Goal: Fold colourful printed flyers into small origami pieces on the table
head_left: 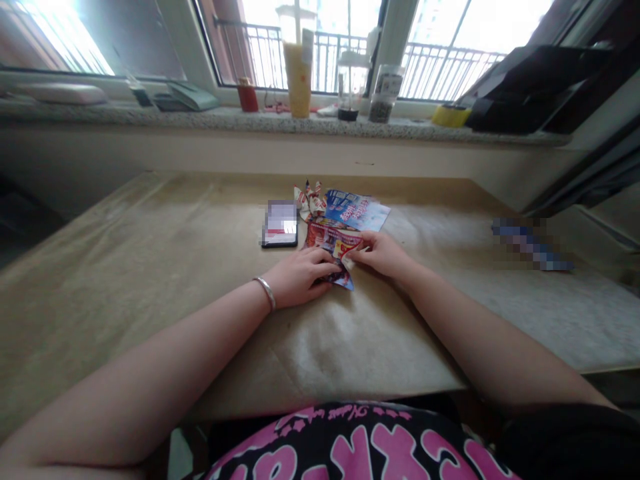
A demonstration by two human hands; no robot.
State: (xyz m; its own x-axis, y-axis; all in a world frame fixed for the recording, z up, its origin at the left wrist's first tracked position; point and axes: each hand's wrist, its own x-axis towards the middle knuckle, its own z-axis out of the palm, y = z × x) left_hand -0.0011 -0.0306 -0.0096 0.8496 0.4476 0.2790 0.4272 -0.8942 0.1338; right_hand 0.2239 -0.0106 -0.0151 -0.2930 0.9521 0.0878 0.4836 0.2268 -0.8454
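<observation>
A colourful printed sheet of paper lies creased on the table in front of me. My left hand, with a silver bangle at its wrist, rests on the sheet's near left part, fingers stretched out. At the right edge, my right hand pinches the sheet between thumb and fingers, where a piece of it is turned up. Just behind lies a blue printed sheet. Beside that is a folded paper shape with pointed ends. Left of the papers is a phone, its screen blurred out.
A brown covering lies over the table. Toward the right is a blurred blue item. The windowsill behind carries a tall cup of yellow drink, a clear jar, yellow tape and a black bag.
</observation>
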